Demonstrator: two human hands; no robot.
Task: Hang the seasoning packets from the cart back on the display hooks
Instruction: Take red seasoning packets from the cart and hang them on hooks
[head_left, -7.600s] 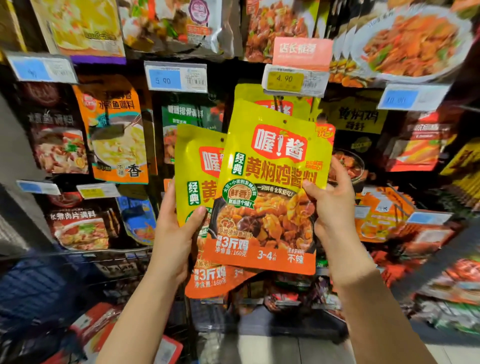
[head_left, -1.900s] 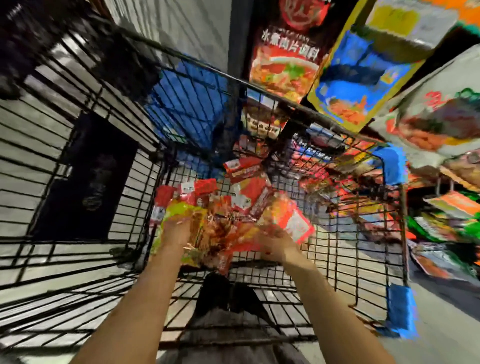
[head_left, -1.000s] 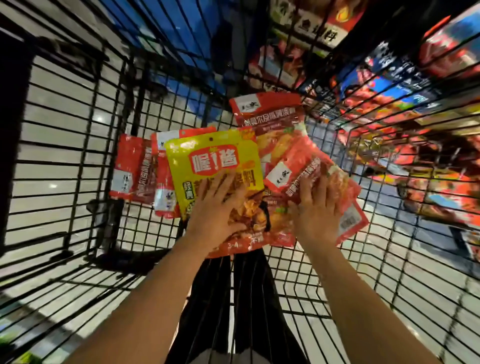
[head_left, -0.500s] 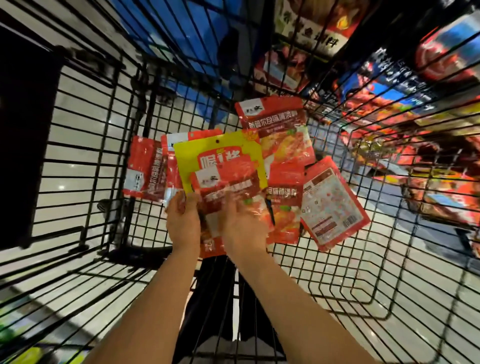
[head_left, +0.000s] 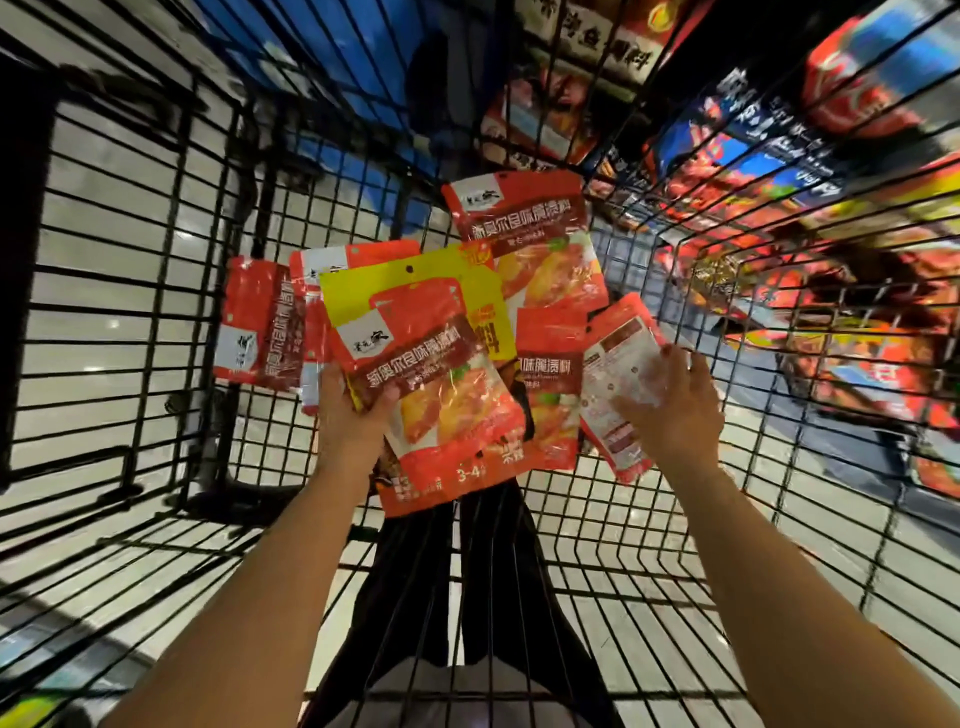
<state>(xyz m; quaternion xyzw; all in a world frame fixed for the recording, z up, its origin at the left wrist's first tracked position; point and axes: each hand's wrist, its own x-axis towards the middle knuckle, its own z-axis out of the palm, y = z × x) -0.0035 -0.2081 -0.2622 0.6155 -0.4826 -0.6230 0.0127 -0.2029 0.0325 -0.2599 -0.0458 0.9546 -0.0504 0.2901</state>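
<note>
**Stacked Grip, Flat Reach: Slips and Snags Ahead**

Down inside the wire cart (head_left: 156, 312), every seasoning packet in view; none on a hook yet. Held up in the left hand (head_left: 353, 410): a red packet (head_left: 431, 379) stacked on the front of the yellow packet (head_left: 415, 283), thumb curled across the red face, remaining fingers hidden behind. Just right of the yellow packet, the right hand (head_left: 670, 410), fingers spread wide, tips resting on a face-down packet (head_left: 618, 374) with its pale back showing; no closed pinch visible there.

Beyond the yellow packet's top edge, a further red packet (head_left: 524, 244); to its left, two more (head_left: 260, 322) against the mesh. Well past the yellow packet, outside the cart wall, blurred display stock (head_left: 779, 156); hooks not discernible.

Likely troubles, judged from this:

- Glossy film sliding on glossy film in the left-hand stack, clamped mainly by a thumb; one tilt while lifting, and the red packet back in the cart.
- A flat-fingered reach on the face-down packet: hard to get under an edge lying on mesh, hence a risk of shoving it away from the yellow packet or creasing it.
- Corners catching in the wire grid on the way up.
- Two products carried together, so a mix-up on one hook; better sorted before hanging.
- A small hang hole near the yellow packet's top edge; tearing possible if forced on one-handed.
</note>
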